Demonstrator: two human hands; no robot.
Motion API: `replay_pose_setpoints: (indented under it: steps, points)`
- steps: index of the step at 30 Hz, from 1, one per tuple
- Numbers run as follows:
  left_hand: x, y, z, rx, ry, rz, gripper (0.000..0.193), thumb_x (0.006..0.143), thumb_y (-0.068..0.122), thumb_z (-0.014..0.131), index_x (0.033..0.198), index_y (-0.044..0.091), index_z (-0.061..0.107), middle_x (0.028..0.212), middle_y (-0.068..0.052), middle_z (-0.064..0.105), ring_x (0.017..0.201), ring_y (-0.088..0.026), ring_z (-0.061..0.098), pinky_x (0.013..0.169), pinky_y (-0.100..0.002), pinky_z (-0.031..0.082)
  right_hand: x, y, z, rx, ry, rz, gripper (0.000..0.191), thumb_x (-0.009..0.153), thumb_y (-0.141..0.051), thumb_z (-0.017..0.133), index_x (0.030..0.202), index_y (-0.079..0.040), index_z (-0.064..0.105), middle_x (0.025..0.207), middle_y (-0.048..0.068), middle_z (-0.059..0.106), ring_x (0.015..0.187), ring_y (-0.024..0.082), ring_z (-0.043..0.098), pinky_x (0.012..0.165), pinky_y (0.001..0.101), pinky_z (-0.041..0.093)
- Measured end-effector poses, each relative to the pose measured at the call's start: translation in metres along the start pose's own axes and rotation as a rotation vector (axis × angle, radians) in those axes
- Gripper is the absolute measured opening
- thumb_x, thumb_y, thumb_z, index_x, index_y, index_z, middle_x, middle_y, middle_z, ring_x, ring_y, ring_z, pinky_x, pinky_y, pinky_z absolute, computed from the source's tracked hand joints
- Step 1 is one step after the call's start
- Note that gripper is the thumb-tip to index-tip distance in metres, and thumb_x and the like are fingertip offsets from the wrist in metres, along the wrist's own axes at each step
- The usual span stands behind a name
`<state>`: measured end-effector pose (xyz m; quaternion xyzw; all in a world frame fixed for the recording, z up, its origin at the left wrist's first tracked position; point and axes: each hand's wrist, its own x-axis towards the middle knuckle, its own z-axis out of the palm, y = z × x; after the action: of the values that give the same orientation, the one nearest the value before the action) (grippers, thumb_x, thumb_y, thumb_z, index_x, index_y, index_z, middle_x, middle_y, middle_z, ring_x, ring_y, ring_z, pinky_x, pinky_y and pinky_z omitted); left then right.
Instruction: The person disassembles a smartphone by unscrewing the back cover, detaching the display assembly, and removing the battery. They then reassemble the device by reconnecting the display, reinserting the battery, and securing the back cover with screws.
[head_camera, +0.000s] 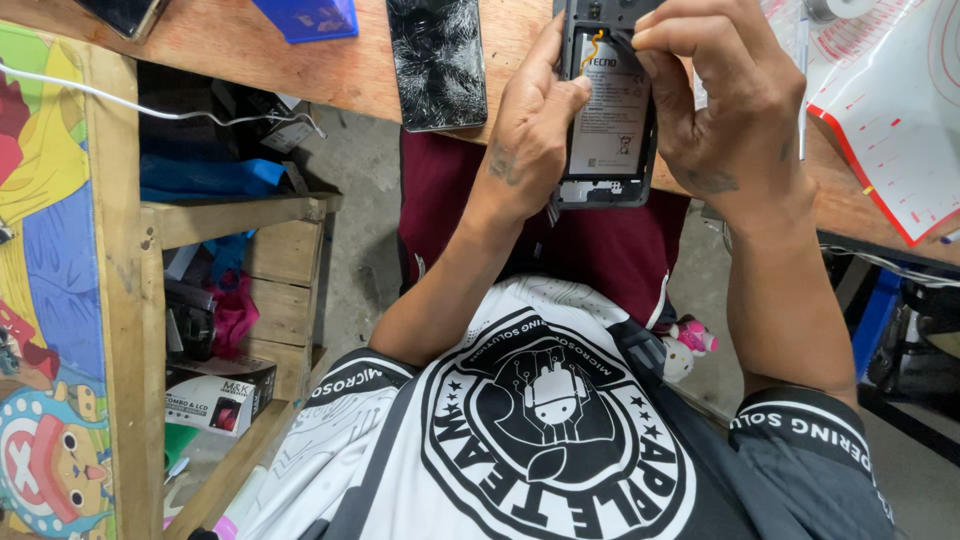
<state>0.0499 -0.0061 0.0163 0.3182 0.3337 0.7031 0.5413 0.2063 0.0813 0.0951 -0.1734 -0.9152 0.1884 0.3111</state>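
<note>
One opened phone (608, 110), battery showing, is clasped by the left hand (535, 130) along its left edge; the right hand (715, 95) pinches at its top. One cracked screen panel (437, 60) lies left on the wooden bench (340, 70); the wooden shelf (230, 215) holds one box (215, 395).

Worn wooden bench (340, 75), glossy cracked glass screen (437, 60)

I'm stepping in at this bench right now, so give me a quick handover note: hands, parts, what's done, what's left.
Left hand steadies the opened phone by its left edge over the wooden bench.
Right hand pinches at the top near the orange flex cable.
Done: back cover is off, battery exposed.
Left: battery still seated.
A cracked screen panel lies to the left.
</note>
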Motion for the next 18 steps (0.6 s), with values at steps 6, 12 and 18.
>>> replay_pose_setpoints:
  steps: [6,12,18]
  points:
    - [0.000,-0.003,-0.001,-0.446,0.008,-0.007,0.054,0.113,0.027,0.033,0.160,-0.001,0.029,0.129,-0.016,0.062,0.116,-0.020,0.065,0.103,-0.035,0.055,0.005,-0.014,-0.011,-0.019,-0.062,-0.017,0.020,0.103,-0.008,0.074,0.119,-0.001,0.062,0.124,0.010,0.065,0.114,0.028,0.061,0.098,0.0391,0.051]
    - [0.000,-0.015,-0.011,-0.463,0.153,0.020,0.052,0.120,0.027,0.036,0.163,-0.002,0.024,0.149,-0.014,0.049,0.138,-0.019,0.048,0.121,-0.032,0.036,0.001,-0.038,-0.009,-0.083,-0.202,-0.122,0.043,0.076,-0.031,0.090,0.102,-0.005,0.068,0.106,0.009,0.066,0.101,0.030,0.057,0.088,0.0459,0.042]
    - [0.000,-0.025,-0.018,-0.430,0.157,0.061,0.052,0.124,0.028,0.032,0.166,-0.001,0.022,0.161,-0.008,0.039,0.146,-0.015,0.035,0.129,-0.028,0.026,-0.009,-0.030,-0.009,0.140,-0.241,-0.016,0.037,0.091,-0.022,0.089,0.115,-0.005,0.067,0.116,0.009,0.067,0.113,0.030,0.060,0.096,0.0396,0.047]
